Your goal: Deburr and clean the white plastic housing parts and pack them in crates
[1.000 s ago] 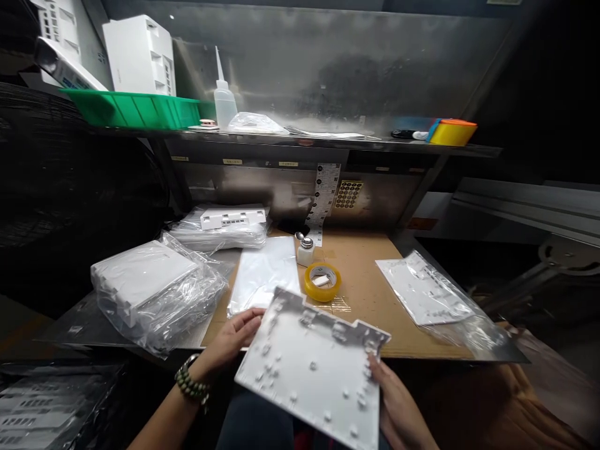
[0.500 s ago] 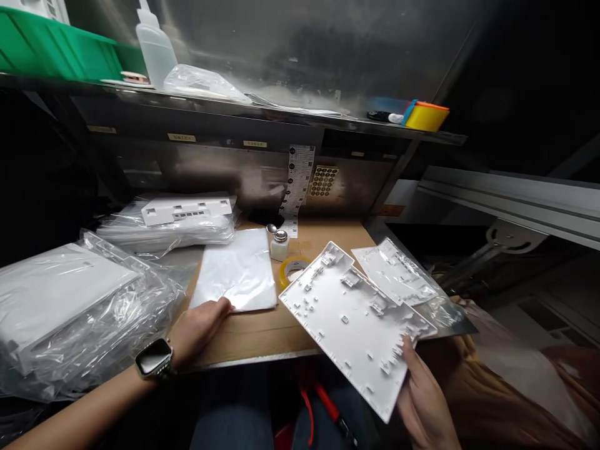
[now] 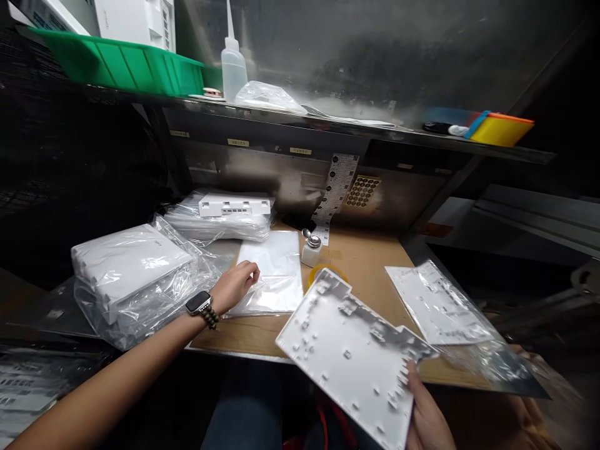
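Note:
My left hand (image 3: 238,282), with a watch and a beaded bracelet on its wrist, has its fingers pinched over a stack of clear plastic bags (image 3: 276,256). The near edge of the top bag appears lifted in that pinch. At the lower right, my right hand (image 3: 424,400) grips a white plastic housing panel (image 3: 347,362) by its right corner. The panel is tilted, its inner side with clips and small posts facing me. It overhangs the table's front edge and partly covers a roll of yellow tape (image 3: 330,272).
Bagged white housings (image 3: 135,262) lie at the left, with more wrapped parts (image 3: 234,206) behind. A pump bottle (image 3: 312,250) stands beyond the tape. Another panel in a bag (image 3: 440,306) lies at right. The shelf above holds a green bin (image 3: 126,65) and a squeeze bottle (image 3: 233,69).
My left hand has risen from the near edge of the bag stack, drawing the top bag's edge up and back. The right hand still holds the panel. The view has turned left.

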Demonstrator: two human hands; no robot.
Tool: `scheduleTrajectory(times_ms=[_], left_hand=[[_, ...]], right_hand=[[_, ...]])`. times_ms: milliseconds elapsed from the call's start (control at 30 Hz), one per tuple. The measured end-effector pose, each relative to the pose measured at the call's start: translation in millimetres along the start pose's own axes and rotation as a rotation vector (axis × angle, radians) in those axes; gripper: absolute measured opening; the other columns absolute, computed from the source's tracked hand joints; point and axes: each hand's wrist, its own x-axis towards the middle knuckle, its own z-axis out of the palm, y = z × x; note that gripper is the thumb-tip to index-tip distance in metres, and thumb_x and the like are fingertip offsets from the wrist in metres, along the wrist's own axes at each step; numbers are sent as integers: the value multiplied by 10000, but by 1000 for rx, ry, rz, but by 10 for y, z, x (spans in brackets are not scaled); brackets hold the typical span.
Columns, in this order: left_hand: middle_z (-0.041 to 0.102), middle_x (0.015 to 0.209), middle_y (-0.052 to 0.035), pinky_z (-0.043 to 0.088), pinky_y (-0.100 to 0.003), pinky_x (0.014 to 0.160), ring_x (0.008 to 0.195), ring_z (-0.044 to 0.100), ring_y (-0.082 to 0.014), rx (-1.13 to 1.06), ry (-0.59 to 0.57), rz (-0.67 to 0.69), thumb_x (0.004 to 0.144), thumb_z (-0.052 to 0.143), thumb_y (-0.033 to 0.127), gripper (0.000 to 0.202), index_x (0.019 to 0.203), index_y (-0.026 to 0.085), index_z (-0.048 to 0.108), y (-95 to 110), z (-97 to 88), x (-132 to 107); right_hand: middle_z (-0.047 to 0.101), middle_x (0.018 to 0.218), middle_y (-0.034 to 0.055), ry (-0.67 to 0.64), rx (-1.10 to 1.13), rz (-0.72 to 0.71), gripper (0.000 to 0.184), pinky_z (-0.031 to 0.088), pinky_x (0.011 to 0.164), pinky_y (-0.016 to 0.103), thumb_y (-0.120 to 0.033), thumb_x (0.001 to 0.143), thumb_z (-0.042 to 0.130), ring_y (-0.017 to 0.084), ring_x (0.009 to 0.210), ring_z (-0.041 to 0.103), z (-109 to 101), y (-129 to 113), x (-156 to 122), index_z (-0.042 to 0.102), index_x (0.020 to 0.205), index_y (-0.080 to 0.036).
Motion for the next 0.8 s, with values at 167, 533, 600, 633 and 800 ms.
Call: scheduleTrajectory(times_ms=[167,533,600,633,800], left_hand=[[704,792,-18,512,-300,675,731,661,-182,-206,-233,4,810,685,340,235,828,228,479,107,176,-19],[602,797,-9,551,-314,670,704,595,-152,-292,-222,125,797,725,373,303,721,215,477,-73,528,8],[644,910,-71,566,-374,803,834,634,-197,-242,-190,166,840,675,352,272,657,199,544,-131,463,56],[665,989,-97,549,-407,887,914,637,-222,-208,-175,186,853,648,322,249,645,196,593,-148,435,86],[564,1470,-101,381,-548,1121,1206,548,-305,-44,-74,180,838,548,160,348,1137,233,710,-162,335,263]], right_hand=[[789,1104,141,-353,-155,86,656,591,924,470,-625,803,769,347,1104,730,494,312,62,684,1236,-140],[806,981,89,-662,-171,83,552,563,948,452,-575,805,791,297,1012,752,1508,506,291,725,1162,-160],[807,992,89,-629,-175,94,530,568,948,445,-554,822,786,292,1018,754,1415,460,319,722,1164,-154],[807,997,92,-616,-179,101,521,571,949,442,-546,827,785,292,1024,754,1373,442,330,724,1157,-148],[803,1044,115,-530,-173,121,572,585,950,456,-533,770,835,324,1084,740,1246,369,386,730,1166,-133]])
